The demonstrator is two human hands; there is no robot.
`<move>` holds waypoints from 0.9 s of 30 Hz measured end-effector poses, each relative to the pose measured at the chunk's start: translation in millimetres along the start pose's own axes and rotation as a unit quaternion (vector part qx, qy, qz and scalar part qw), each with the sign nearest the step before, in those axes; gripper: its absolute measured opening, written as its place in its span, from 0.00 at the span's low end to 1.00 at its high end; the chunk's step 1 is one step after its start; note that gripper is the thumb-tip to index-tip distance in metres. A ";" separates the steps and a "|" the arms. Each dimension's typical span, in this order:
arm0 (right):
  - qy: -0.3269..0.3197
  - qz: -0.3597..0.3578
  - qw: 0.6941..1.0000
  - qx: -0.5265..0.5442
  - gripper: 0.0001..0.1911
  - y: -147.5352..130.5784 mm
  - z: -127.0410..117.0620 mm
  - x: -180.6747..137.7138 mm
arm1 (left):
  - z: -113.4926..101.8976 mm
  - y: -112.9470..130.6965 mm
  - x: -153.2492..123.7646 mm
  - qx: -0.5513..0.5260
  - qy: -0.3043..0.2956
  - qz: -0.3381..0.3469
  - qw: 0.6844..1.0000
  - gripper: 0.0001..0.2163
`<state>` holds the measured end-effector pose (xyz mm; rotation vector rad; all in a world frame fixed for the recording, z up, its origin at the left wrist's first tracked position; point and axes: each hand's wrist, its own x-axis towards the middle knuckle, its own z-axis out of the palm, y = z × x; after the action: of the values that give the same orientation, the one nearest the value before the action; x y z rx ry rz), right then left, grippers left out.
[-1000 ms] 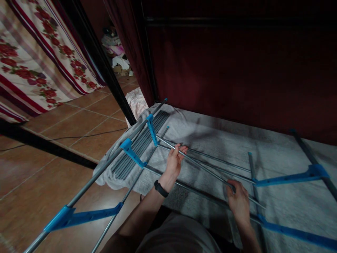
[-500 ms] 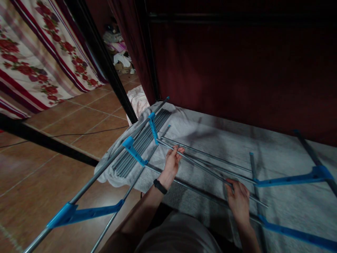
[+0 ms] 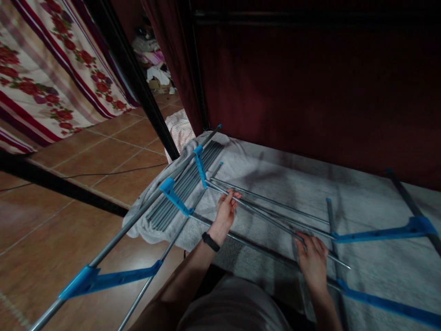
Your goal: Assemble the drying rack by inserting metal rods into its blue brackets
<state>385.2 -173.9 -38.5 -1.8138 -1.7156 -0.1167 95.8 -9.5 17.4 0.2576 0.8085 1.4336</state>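
Note:
Both my hands are closed around one thin grey metal tube (image 3: 268, 218), which slants from upper left to lower right. My left hand (image 3: 225, 210) pinches it near its far left part. Towards the other end, my right hand (image 3: 311, 257) wraps over it, and the bare tip sticks out past the fingers. Around the tube lies a frame of metal tubes joined by blue plastic brackets (image 3: 176, 198). Another loose-looking tube (image 3: 272, 200) runs behind the held one. A blue bracket (image 3: 375, 236) sits right of my right hand.
Several grey tubes (image 3: 184, 191) lie side by side on a grey blanket (image 3: 285, 179). Black bedposts (image 3: 144, 87) and a dark red curtain (image 3: 292, 96) border the bed. A cable (image 3: 113, 174) crosses the tiled floor (image 3: 127, 138) near a floral curtain (image 3: 51, 69).
Almost nothing has moved. The camera view has shifted very slightly, and both hands keep the same grip on the tube.

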 end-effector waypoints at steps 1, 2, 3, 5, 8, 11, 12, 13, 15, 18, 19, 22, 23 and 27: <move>0.002 -0.001 1.000 -0.004 0.24 0.2 0.1 0.3 | 0.0 -0.3 0.5 -0.001 -0.001 -0.001 1.000 0.10; 0.005 -0.001 1.000 -0.007 0.24 0.2 0.1 0.6 | 0.1 -0.6 1.0 -0.003 -0.003 -0.001 1.000 0.10; 0.008 -0.001 1.000 -0.010 0.24 -0.1 0.0 0.9 | 0.2 -0.9 1.5 -0.004 -0.006 -0.002 1.000 0.10; 0.011 0.000 1.000 -0.011 0.23 -1.2 -0.3 1.8 | 0.4 -1.2 2.4 -0.007 -0.010 -0.003 1.000 0.10; 0.018 0.004 1.000 -0.006 0.22 -3.9 -1.2 4.0 | 0.8 -1.0 3.2 -0.010 -0.012 0.000 1.000 0.09; 0.028 0.010 1.000 -0.004 0.22 -5.8 -1.6 6.8 | 1.6 0.3 2.9 -0.007 -0.010 0.002 1.000 0.09; 0.030 0.012 0.999 -0.005 0.22 -6.0 -1.6 7.5 | 2.0 0.8 2.6 -0.005 -0.010 0.001 1.000 0.09; 0.032 0.014 0.999 -0.007 0.23 -6.0 -1.5 8.1 | 2.4 1.3 2.3 -0.003 -0.010 0.001 1.000 0.10; 0.036 0.017 0.999 -0.011 0.23 -5.7 -1.2 8.8 | 3.1 1.9 1.5 -0.003 -0.014 0.000 1.000 0.10; 0.038 0.021 0.999 -0.010 0.22 -5.8 -1.5 9.0 | 3.4 1.6 1.1 -0.005 -0.020 0.000 1.000 0.10; 0.037 0.023 0.999 -0.008 0.21 -6.2 -1.9 9.1 | 3.2 1.4 1.1 -0.004 -0.020 0.000 1.000 0.10; 0.038 0.037 0.999 -0.003 0.20 -8.6 -3.6 9.9 | 2.3 0.6 1.3 0.004 -0.018 -0.005 1.000 0.11; 0.041 0.044 0.998 -0.002 0.20 -9.6 -4.1 10.2 | 2.0 0.4 1.1 0.007 -0.017 -0.008 1.000 0.11; 0.054 0.077 0.996 -0.008 0.19 -13.0 -4.4 11.6 | 2.8 -0.5 -1.7 0.021 -0.009 -0.033 0.999 0.11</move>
<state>376.3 -166.5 -24.6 -1.9075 -1.4997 -0.1609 98.2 -10.3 19.7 0.2729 0.8268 1.3526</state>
